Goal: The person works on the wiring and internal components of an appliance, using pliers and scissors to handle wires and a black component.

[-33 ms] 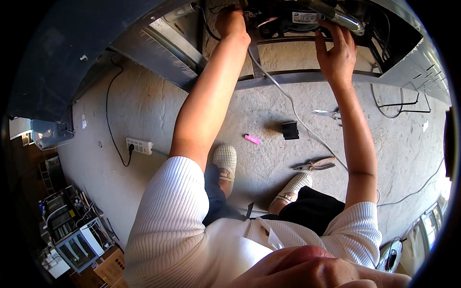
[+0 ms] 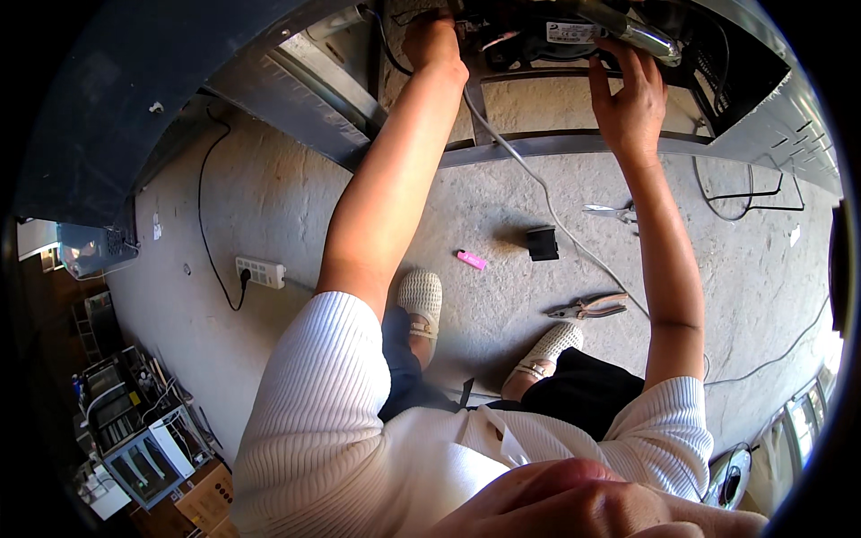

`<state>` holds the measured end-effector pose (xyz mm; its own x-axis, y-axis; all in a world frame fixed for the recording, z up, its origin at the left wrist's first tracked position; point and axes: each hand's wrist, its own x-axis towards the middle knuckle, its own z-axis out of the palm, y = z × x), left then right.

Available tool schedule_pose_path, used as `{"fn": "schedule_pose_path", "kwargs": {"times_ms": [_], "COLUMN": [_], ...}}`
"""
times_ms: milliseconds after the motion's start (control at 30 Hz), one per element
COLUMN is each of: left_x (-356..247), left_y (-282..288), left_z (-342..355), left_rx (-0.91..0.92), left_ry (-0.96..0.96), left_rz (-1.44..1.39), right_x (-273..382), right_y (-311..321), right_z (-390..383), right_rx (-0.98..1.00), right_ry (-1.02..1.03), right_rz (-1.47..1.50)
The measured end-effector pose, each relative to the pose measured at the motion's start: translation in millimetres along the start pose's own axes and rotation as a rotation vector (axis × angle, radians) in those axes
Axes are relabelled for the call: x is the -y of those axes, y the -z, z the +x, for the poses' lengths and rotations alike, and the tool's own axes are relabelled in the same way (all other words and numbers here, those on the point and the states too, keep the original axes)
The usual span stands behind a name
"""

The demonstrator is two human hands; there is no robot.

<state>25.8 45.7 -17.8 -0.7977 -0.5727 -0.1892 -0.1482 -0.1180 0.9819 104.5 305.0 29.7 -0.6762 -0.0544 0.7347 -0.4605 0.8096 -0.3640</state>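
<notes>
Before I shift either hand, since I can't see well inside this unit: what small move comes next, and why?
Probably keep the right hand braced on the black part and work the left hand at the wiring, since both hands are already inside the open metal housing, and the pliers lie down on the floor.

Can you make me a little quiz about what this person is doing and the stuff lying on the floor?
1. True or false: both hands reach into the open metal unit.
2. Which lies nearest the person's right shoe? A) pliers B) power strip C) pink lighter
3. What colour is the small block beside the pink lighter?

Key: 1 true: left hand and right hand are both up inside it. 2 A. 3 black.
</notes>
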Motion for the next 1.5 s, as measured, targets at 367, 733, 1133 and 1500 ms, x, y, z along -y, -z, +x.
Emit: {"fn": "schedule_pose_path", "kwargs": {"times_ms": [367,733,1133,1500], "left_x": [8.8,-2.2,-9.5,-2.3], "left_y": [-1.1,-0.2,3.1,5.3], "left_z": [8.6,-3.1,-8.9,-4.3], "left_rx": [0.007,0.011,0.062,0.051], "left_ry": [0.044,0.056,0.060,0.123], "left_rz": [-0.142,-0.163,-0.237,-0.254], "right_x": [2.5,5.9,4.0,1.9], "right_y": [1.4,4.3,4.2,1.6], "right_z": [-0.6,-0.4,-1.6,-1.7], "right_rx": [0.016,0.048,0.057,0.029], "right_ry": [0.006,-0.005,0.007,0.028], "right_rz": [-0.028,-0.051,-0.064,-0.050]}}
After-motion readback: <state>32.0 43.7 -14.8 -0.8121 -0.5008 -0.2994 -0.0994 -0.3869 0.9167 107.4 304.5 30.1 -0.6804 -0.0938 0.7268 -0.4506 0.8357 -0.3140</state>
